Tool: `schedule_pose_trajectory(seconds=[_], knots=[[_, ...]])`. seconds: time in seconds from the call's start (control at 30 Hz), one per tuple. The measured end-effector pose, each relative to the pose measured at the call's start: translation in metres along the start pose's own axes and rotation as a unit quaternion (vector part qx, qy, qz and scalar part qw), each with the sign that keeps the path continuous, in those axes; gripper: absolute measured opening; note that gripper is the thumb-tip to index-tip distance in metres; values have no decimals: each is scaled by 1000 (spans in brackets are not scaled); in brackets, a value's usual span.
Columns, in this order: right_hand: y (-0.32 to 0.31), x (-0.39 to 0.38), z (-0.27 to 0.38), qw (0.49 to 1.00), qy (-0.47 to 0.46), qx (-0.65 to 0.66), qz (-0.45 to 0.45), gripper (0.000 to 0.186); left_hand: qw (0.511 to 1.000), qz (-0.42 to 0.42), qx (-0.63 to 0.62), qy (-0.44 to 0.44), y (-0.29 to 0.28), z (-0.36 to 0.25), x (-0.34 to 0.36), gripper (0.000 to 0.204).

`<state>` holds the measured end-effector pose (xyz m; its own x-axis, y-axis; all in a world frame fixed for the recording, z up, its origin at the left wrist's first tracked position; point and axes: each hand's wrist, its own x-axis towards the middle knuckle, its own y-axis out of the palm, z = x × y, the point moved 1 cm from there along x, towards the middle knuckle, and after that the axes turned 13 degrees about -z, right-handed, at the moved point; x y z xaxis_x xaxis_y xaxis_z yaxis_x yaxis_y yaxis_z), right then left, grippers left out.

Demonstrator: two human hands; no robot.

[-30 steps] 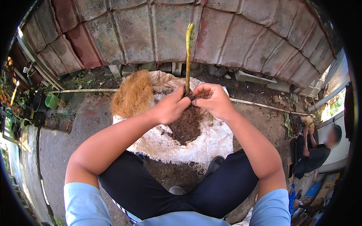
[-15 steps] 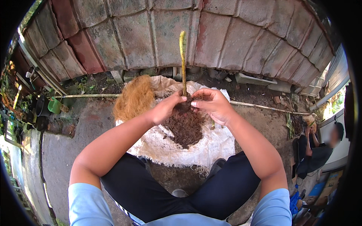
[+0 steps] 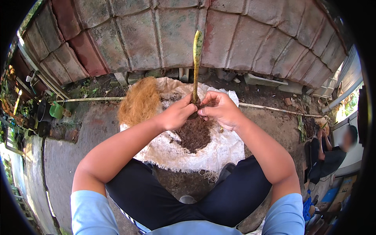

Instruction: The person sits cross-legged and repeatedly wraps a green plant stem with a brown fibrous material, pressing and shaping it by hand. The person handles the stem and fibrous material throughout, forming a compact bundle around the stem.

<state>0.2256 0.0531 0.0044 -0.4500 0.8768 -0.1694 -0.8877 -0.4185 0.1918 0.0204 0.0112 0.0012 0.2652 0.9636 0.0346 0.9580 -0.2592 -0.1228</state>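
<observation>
Frame centre: one left hand (image 3: 178, 114), grip clenched on one stem (image 3: 196, 62); one right hand (image 3: 225, 112), grip unclear; one soil heap (image 3: 196, 137); one sack (image 3: 227, 150). Left of centre: one fibre clump (image 3: 138, 102).

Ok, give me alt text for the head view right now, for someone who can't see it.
A person's left hand holds the base of a long, upright yellow-green stem, the right hand close beside it. Below them, dark fibrous soil lies on a white sack, with orange-brown fibre at its left. Another person is at the far right.
</observation>
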Motion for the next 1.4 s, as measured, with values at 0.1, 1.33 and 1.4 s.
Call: schedule_pose_trajectory(seconds=[0.1, 1.33, 1.4], knots=[[-2, 0, -1, 999, 3, 42, 11, 22, 1000, 2, 14, 20, 0, -2, 1, 40], [-56, 8, -1, 982, 55, -163, 75, 18, 949, 54, -305, -52, -51, 20, 5, 21], [-56, 4, -8, 958, 39, -283, 32, 22, 961, 2, -265, -77, -54, 16, 2, 18]])
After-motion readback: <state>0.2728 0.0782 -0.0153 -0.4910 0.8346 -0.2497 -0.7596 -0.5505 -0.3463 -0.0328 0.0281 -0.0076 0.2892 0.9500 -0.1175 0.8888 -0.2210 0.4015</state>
